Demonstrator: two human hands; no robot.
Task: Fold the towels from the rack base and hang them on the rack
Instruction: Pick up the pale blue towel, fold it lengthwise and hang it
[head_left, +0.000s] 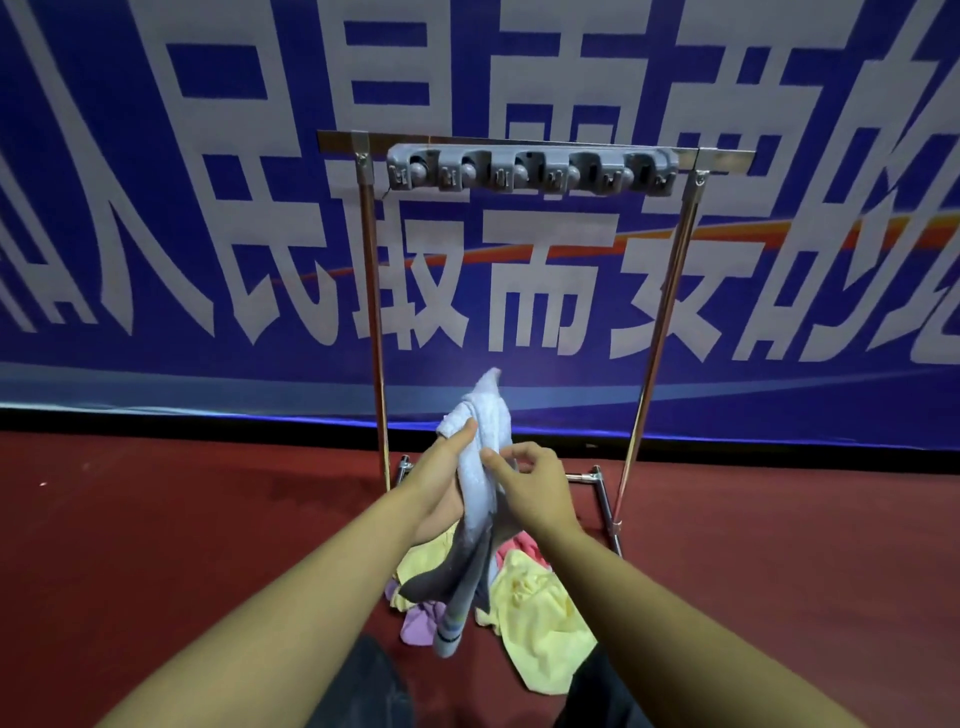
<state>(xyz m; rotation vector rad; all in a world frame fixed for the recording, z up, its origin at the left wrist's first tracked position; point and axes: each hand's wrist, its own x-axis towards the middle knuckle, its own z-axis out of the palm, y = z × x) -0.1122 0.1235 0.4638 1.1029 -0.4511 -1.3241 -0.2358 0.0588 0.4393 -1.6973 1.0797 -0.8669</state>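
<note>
- Left hand (448, 470) grips a pale towel (485, 462), bunched; right hand (530, 480) pinches its edge.
- Towel looks light and limp (take it by the corners), hanging above the pile (524, 597) on the rack (660, 322) base.

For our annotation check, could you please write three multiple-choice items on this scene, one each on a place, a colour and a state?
1. Where does the pile of towels lie?
A. on the floor at the rack base
B. over the top bar
C. on a chair

2. What colour is the towel at the pile's left edge?
A. green
B. purple
C. black

3. What are the hands doing?
A. both hang idle
B. both grip the rack
C. both hold the white towel

Answers: 1 A, the pile sits between the rack feet. 2 B, the purple towel. 3 C, left hand and right hand grasp the white towel.
</note>
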